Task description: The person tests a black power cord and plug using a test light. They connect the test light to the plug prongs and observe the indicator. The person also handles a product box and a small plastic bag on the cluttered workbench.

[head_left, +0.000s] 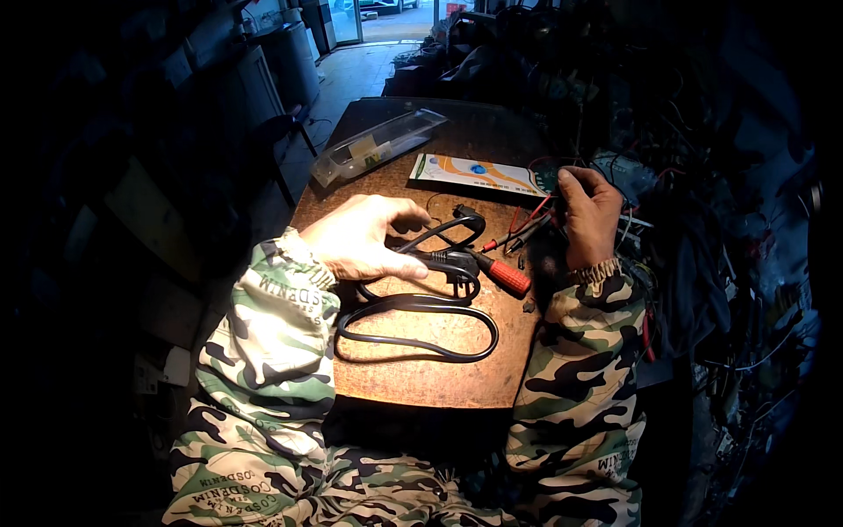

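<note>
My left hand (364, 237) is curved over a coiled black power cord (417, 356), fingers apart, with its thumb against the black plug (452, 263). Beside the plug lies a screwdriver with a red handle (507, 274). My right hand (590, 211) is pinched at the right end of a long white-and-orange printed box (461, 171), near a green circuit board (543, 180); what its fingertips hold is unclear. Red and black test probes (496, 243) with thin wires lie between my hands, on the worn wooden table (413, 386).
A clear plastic package (347, 162) lies at the table's back left. A dark, tangled heap of wires and equipment (676, 263) crowds the right side. A dark stool (281, 132) and cabinets (272, 70) stand along the left, toward a bright doorway (391, 22).
</note>
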`<move>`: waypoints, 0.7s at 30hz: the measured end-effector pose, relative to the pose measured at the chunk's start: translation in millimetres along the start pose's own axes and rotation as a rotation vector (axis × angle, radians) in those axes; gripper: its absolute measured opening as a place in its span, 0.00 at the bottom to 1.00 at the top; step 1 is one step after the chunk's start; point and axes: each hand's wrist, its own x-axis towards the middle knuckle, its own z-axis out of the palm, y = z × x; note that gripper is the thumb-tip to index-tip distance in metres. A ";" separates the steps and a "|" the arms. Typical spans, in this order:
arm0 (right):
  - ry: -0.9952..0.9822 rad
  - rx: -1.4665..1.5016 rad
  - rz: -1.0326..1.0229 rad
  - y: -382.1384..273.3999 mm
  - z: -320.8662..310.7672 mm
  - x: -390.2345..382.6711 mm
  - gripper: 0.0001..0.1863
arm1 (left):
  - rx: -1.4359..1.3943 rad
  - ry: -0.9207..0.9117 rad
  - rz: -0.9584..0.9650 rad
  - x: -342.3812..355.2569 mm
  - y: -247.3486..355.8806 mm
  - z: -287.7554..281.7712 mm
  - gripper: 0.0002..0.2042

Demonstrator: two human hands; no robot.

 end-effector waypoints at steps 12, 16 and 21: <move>-0.734 -0.370 -0.158 -15.2 30.6 -33.2 0.10 | 0.009 -0.092 -0.014 6.8 -14.3 -2.0 0.16; -0.621 -0.576 -0.159 -20.7 32.8 -36.5 0.10 | -0.087 -0.080 0.024 10.3 -31.0 -0.8 0.18; -0.603 -0.387 -0.192 -16.2 33.8 -33.1 0.12 | -0.441 -0.056 -0.069 11.8 -31.5 -11.2 0.15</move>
